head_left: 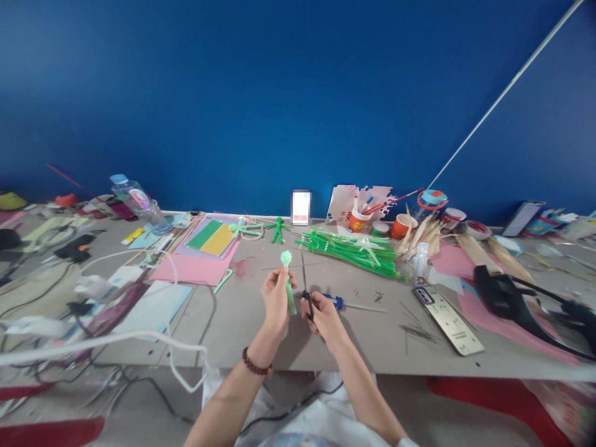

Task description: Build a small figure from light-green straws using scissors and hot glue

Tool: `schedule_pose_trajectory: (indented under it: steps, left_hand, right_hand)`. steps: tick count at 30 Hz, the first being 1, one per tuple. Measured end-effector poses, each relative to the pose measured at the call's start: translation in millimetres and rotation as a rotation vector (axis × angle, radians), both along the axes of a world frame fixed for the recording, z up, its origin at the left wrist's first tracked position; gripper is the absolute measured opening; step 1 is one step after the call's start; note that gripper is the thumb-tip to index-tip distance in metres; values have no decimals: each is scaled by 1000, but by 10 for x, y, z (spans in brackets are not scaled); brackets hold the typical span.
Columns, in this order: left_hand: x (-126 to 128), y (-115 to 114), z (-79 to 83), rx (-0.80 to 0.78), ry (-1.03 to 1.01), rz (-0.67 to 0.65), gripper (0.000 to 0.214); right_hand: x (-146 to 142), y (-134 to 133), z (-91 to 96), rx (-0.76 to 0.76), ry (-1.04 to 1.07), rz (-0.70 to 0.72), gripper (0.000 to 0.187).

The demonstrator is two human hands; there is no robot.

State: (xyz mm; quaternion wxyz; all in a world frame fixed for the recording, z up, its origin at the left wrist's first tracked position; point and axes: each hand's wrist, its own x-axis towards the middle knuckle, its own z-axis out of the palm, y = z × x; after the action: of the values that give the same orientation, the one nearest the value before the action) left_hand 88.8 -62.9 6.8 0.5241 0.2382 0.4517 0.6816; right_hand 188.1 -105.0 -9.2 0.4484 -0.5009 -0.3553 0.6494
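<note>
My left hand [278, 293] is closed around a pale green pipe-cleaner piece [286, 259], with a coiled round top above the fingers and a straight bundle hanging below. In my right hand [320, 310] is a pair of scissors [304, 273], its blades pointing away from me. The blades stand beside the green piece, apart from it. Just right of that hand lies a blue-handled tool [335, 302] with a pale rod. A small green pipe-cleaner figure [278, 231] stands farther back, near a phone with a lit screen [300, 208].
A bag of green pipe cleaners [354, 251] lies back right, before an orange paper cup [358, 220] of pens. At right are a phone [449, 321] and a black strapped device [516, 310]. Coloured sheets [195, 268], a plastic bottle [135, 194] and white cables [139, 335] occupy the left.
</note>
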Motion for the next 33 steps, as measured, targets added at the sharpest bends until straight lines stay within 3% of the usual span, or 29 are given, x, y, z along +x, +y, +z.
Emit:
schedule_pose_trajectory:
  steps: [14,21,26,33]
  left_hand:
    - [-15,8,36,35,-29,6,21]
    - [-9,36,7,29,-74,45,23]
    - [-88,84,83,40,-61,112,22]
    - [-48,19,70,46,-40,55,22]
  right_hand:
    - [51,-38,-57,15,2,56,43]
    - [51,-80,62,6,44,117,48]
    - [64,-144,148,40,31,184,47]
    - [33,-101,158,-13,41,139,45]
